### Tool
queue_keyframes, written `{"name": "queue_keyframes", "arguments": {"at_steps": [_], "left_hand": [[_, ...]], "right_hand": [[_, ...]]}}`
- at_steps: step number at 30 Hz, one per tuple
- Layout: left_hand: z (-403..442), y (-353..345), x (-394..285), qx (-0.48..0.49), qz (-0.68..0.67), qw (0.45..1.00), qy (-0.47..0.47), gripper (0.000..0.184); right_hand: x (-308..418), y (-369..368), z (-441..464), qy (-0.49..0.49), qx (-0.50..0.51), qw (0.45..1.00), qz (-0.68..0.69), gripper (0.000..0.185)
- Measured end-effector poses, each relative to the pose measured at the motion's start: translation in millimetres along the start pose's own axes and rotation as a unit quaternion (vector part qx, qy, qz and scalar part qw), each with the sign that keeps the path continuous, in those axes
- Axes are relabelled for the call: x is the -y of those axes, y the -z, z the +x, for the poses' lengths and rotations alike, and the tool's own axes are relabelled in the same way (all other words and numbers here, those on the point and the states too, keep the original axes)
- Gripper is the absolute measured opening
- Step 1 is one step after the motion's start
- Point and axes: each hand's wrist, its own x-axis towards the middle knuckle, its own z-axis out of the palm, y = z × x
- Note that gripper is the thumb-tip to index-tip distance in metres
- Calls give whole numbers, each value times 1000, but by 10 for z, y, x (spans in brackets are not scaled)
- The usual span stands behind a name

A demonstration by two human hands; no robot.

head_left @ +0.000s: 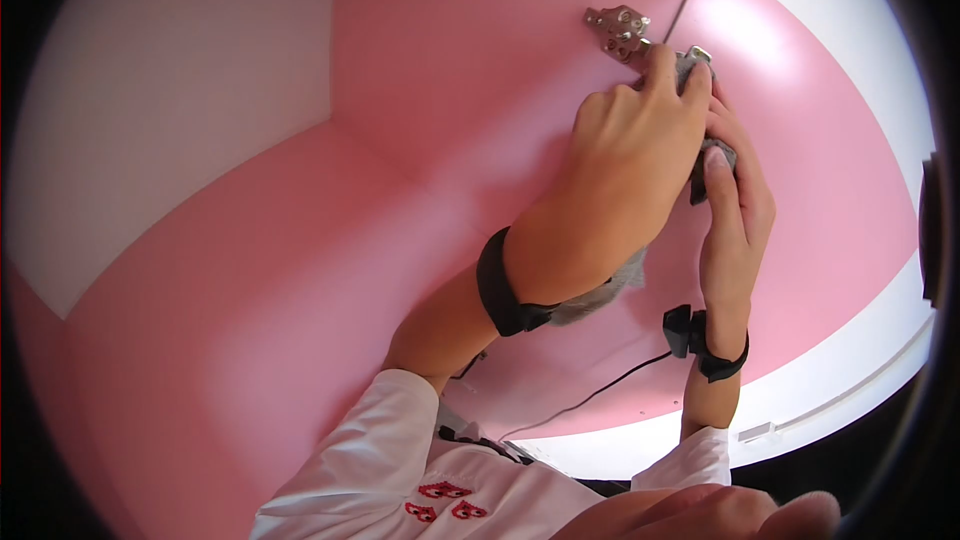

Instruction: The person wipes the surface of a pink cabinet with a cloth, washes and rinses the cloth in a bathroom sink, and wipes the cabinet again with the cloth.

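Observation:
A shiny metal hinge (622, 30) with screws sits against the pink panel at the upper middle. My left hand (630, 155) reaches over it, with bent fingers pressed around the hinge's near end and a grey piece beside it. Close on its right, my right hand (738, 180) curls its fingers and thumb around a grey, cloth-like piece (722, 152) with a dark lower end. The fingers of both hands almost meet, and they cover most of what lies between them. More grey material (605, 300) shows below my left wrist; whether it is one piece with the rest, I cannot tell.
Pink panels (400, 60) surround the hands and meet at a corner on the left. A pale surface (200, 90) lies at upper left. Black bands (495, 285) circle both wrists; a dark cable (590, 405) runs from the right one. A white edge (840, 410) borders the lower right.

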Motion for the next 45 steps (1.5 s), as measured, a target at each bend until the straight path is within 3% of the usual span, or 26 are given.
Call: {"name": "queue_keyframes", "arguments": {"at_steps": [2, 4, 7, 11, 16, 18, 20, 21, 23, 24, 25, 28, 30, 31, 33, 34, 35, 37, 38, 39, 41, 42, 43, 44, 45], "left_hand": [[-45, 23, 80, -15, -23, 1000, 6, 51], [-81, -18, 109, 5, 39, 999, -24, 57], [28, -52, -46, 46, 14, 999, -24, 67], [125, -229, -285, 97, 64, 993, -29, 64], [102, -440, -367, 168, 124, 973, -99, 60], [106, -465, -418, 188, 101, 974, -70, 60], [143, -484, -402, 209, 75, 974, -47, 60], [43, -409, -356, 202, 31, 978, -34, 60], [92, -436, -346, 202, -13, 979, -25, 61], [66, -470, -338, 132, -67, 988, -51, 59], [59, -522, -327, 62, -121, 988, -77, 58], [138, -582, -479, -16, -189, 979, -81, 60], [187, -629, -549, -42, -228, 969, -81, 61], [210, -660, -582, -66, -268, 958, -82, 62], [210, -664, -616, -79, -298, 946, -96, 63], [195, -633, -636, -67, -299, 948, -86, 62], [146, -605, -609, -58, -303, 948, -74, 61], [188, -614, -638, -90, -296, 948, -74, 59], [192, -618, -642, -123, -292, 946, -72, 58], [205, -639, -624, -123, -291, 946, -73, 58], [262, -712, -524, -167, -260, 947, -82, 56], [276, -707, -492, -164, -242, 954, -61, 52], [307, -705, -431, -160, -244, 954, -63, 52], [348, -707, -338, -214, -199, 953, -77, 51], [375, -704, -253, -267, -153, 947, -90, 50]], "right_hand": [[-4, -95, 46, 32, 8, 999, -24, 33], [-192, -163, 21, 150, -5, 981, -125, 33], [-390, -65, -20, 178, -19, 971, -157, 33], [-513, 109, -101, 117, -43, 986, -107, 34], [-780, 149, -284, 122, -48, 986, -101, 34], [-845, 209, -368, 117, -62, 988, -84, 34], [-901, 287, -440, 31, -62, 997, 44, 43], [-863, 241, -553, 40, -56, 997, 41, 43], [-808, 268, -693, 15, -181, 971, 155, 60], [-811, 280, -791, 12, -193, 966, 171, 75], [-834, 242, -926, 18, -190, 967, 170, 75], [-904, 73, -1404, -17, -197, 955, 223, 78], [-937, -18, -1655, -163, -185, 961, 124, 81], [-947, -2, -1653, -162, -183, 962, 124, 81], [-876, 24, -1549, -339, -238, 867, 277, 76], [-811, 32, -1459, -273, -283, 853, 344, 54], [-784, 21, -1388, -271, -279, 855, 343, 54], [-788, 139, -1235, -166, -361, 819, 414, 45], [-834, 231, -1166, -113, -339, 833, 424, 42], [-817, 268, -1082, -112, -338, 832, 425, 42], [-753, 336, -854, 26, -301, 851, 429, 47], [-715, 350, -711, 25, -303, 851, 427, 47], [-663, 348, -550, 58, -271, 863, 422, 57], [-603, 339, -376, 92, -239, 873, 415, 68], [-505, 292, -182, 105, -212, 888, 394, 69]]}}
